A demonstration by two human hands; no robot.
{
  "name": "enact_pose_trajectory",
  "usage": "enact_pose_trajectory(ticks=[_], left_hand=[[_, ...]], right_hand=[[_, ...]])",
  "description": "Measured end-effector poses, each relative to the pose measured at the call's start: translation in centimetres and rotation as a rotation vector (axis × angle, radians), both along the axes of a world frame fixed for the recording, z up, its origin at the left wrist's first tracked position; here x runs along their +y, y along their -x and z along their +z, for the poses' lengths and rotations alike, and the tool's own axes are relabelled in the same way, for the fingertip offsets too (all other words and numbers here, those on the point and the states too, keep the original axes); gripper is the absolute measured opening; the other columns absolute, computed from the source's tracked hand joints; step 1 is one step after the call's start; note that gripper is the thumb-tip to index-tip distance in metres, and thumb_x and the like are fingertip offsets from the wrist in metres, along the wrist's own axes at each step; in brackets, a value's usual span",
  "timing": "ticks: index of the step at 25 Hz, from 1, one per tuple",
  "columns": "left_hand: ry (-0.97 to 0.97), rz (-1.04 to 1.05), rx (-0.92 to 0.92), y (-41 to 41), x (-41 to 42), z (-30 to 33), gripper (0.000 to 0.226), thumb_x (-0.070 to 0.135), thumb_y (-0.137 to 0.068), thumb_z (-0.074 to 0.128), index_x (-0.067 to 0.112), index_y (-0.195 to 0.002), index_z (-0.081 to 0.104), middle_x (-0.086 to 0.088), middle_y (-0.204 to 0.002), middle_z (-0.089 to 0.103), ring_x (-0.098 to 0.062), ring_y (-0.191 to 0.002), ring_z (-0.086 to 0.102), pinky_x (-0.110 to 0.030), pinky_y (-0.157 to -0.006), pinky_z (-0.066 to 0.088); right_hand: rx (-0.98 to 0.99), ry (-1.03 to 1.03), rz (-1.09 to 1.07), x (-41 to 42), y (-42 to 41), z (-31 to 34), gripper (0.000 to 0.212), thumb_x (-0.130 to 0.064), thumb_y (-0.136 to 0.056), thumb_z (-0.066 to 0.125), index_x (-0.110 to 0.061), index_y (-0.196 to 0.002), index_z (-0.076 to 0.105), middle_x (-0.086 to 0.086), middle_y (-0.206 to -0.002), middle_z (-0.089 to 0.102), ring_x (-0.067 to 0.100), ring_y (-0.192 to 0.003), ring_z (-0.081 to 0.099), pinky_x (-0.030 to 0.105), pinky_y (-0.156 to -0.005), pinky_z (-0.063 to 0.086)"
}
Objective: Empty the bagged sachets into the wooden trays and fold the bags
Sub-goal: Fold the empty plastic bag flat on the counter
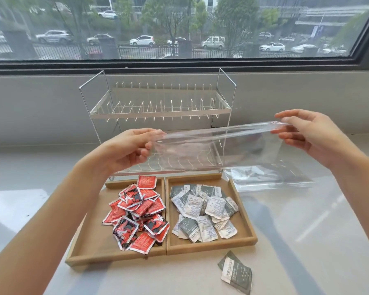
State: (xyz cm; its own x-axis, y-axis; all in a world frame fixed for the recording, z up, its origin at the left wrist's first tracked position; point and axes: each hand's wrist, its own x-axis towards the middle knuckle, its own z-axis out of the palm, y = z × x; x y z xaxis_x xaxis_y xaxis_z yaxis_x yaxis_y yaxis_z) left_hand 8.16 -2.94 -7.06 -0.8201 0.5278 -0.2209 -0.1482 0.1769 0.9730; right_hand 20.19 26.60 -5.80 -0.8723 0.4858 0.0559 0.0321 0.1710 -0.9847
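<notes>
An empty clear plastic bag is stretched in the air above the trays. My left hand grips its left end and my right hand pinches its right end. Below, the left wooden tray holds a pile of red sachets. The right wooden tray holds a pile of grey and white sachets. One grey sachet lies on the table in front of the right tray. A second clear bag lies flat on the table, right of the trays.
A white wire dish rack stands behind the trays against the wall below a window. The white table stretches out to the right and left of the trays.
</notes>
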Motion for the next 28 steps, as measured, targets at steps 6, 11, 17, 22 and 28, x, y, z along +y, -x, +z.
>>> enact_pose_trajectory(ticks=[6, 11, 17, 22, 28], left_hand=[[-0.103, 0.106, -0.089, -0.2, 0.1, 0.7, 0.012, 0.021, -0.087, 0.050, 0.018, -0.091, 0.060, 0.007, -0.031, 0.036, -0.003, -0.023, 0.032, -0.007, -0.027, 0.027], [-0.084, 0.110, -0.009, 0.0, -0.5, 1.0, 0.012, 0.020, -0.084, 0.053, 0.016, -0.091, 0.063, 0.008, -0.033, 0.039, -0.003, -0.026, 0.035, -0.007, -0.030, 0.032], [-0.147, 0.164, 0.192, 0.3, -1.5, 2.6, 0.015, 0.019, -0.087, 0.051, 0.018, -0.086, 0.066, 0.009, -0.044, 0.056, -0.003, -0.031, 0.047, -0.007, -0.034, 0.041], [-0.035, 0.262, 0.407, 1.6, -2.9, 2.8, 0.017, 0.012, -0.088, 0.053, 0.016, -0.099, 0.065, 0.012, -0.056, 0.065, 0.001, -0.046, 0.059, -0.009, -0.047, 0.050], [-0.164, 0.274, 0.521, 1.9, -5.0, 1.3, 0.041, -0.004, -0.085, 0.051, 0.022, -0.117, 0.053, 0.011, -0.100, 0.063, 0.002, -0.078, 0.066, -0.010, -0.065, 0.052]], right_hand=[[0.033, 0.006, 0.031, 0.3, -0.1, 0.2, 0.023, -0.009, -0.091, 0.046, -0.021, -0.082, 0.063, -0.009, -0.052, 0.069, 0.002, -0.054, 0.068, 0.010, -0.048, 0.051], [0.027, -0.026, 0.047, -0.1, 0.1, 0.4, 0.023, -0.008, -0.090, 0.047, -0.021, -0.081, 0.065, -0.002, -0.072, 0.057, 0.002, -0.052, 0.065, 0.011, -0.047, 0.050], [0.138, -0.050, 0.034, -0.6, 1.1, 2.2, 0.022, -0.011, -0.090, 0.050, -0.025, -0.083, 0.065, -0.004, -0.075, 0.059, 0.004, -0.067, 0.057, 0.012, -0.047, 0.050], [0.175, -0.103, 0.131, -2.8, 3.2, 1.2, 0.024, 0.001, -0.089, 0.051, -0.013, -0.106, 0.060, -0.002, -0.075, 0.068, -0.002, -0.038, 0.052, 0.005, -0.036, 0.035], [0.393, -0.229, 0.131, -4.8, 5.3, 0.7, 0.041, 0.010, -0.086, 0.046, -0.026, -0.103, 0.058, -0.008, -0.106, 0.065, 0.000, -0.095, 0.064, 0.011, -0.076, 0.051]])
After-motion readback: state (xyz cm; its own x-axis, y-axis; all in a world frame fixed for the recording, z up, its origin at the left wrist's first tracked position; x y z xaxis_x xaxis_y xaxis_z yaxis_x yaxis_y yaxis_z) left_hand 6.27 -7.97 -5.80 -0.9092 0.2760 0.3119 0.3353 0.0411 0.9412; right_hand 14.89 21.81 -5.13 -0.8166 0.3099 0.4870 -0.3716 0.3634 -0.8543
